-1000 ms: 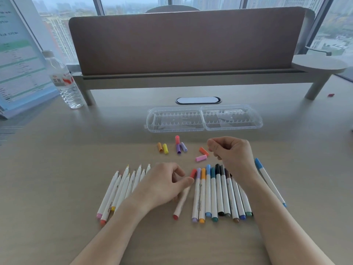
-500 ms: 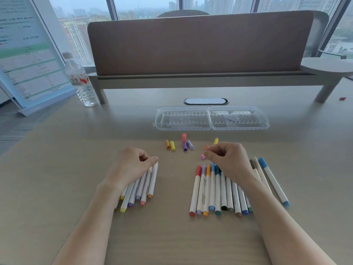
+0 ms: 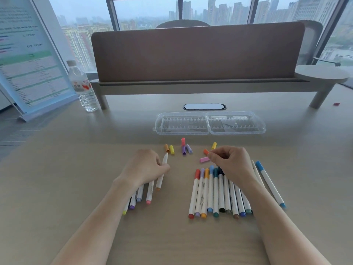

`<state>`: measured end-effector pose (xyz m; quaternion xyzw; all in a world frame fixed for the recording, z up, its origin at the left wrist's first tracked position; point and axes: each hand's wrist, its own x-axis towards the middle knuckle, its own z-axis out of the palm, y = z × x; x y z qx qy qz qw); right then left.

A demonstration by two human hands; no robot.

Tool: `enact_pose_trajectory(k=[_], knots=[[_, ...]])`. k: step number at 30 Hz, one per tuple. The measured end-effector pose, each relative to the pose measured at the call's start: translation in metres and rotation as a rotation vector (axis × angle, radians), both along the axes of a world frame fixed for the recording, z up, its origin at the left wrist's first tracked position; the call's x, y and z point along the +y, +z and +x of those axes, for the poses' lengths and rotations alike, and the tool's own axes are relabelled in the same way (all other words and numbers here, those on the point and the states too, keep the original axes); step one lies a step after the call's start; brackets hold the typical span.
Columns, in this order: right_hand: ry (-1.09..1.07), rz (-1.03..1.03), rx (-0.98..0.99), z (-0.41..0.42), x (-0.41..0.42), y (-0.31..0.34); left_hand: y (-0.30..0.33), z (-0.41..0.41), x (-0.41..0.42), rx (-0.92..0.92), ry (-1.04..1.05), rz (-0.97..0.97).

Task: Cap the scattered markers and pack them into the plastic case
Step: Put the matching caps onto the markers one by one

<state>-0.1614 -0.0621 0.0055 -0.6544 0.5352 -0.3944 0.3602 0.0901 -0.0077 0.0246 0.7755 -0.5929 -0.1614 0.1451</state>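
My left hand (image 3: 147, 167) grips an uncapped white marker (image 3: 162, 172) with an orange end, its tip pointing away from me. Several more uncapped markers (image 3: 139, 196) lie under that hand. My right hand (image 3: 233, 163) is curled, its fingertips pinching the end of an orange cap (image 3: 206, 151) on the table. A pink cap (image 3: 204, 159) lies just below it. Other loose caps (image 3: 184, 150) are scattered ahead. A row of capped markers (image 3: 210, 192) lies under my right wrist. The clear plastic case (image 3: 210, 129) lies open farther back, holding no markers.
A capped blue marker (image 3: 269, 183) lies apart at the right. A water bottle (image 3: 84, 88) and a standing sign (image 3: 28, 60) are at the back left. A desk divider on a shelf (image 3: 196, 54) crosses the back, with a cable slot (image 3: 204, 106) in the table.
My left hand moved from the red marker to the uncapped group on the left and picked one marker out. My right hand stayed by the orange cap. The camera tilted up.
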Motion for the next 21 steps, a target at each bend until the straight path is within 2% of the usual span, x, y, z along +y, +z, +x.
enact_pose_trajectory(k=[3, 6, 10, 13, 18, 21], knots=[[-0.041, 0.0, 0.008, -0.003, -0.001, 0.001, -0.007, 0.0, -0.004, 0.236, 0.017, -0.152], [-0.073, 0.003, 0.028, -0.004, -0.004, 0.0, -0.012, 0.003, -0.004, 0.519, 0.058, -0.163], [-0.015, 0.001, 0.085, 0.006, -0.009, -0.003, -0.011, 0.014, -0.001, 0.693, 0.065, -0.159], [0.109, -0.045, 0.236, 0.03, -0.019, 0.004, -0.008, 0.031, 0.0, 0.773, 0.03, -0.129], [0.391, -0.136, 0.496, 0.087, -0.039, 0.029, -0.003, 0.049, 0.003, 0.969, -0.076, 0.068], [0.477, -0.215, 0.729, 0.121, -0.056, 0.028, -0.004, 0.053, 0.005, 1.095, -0.083, 0.08]])
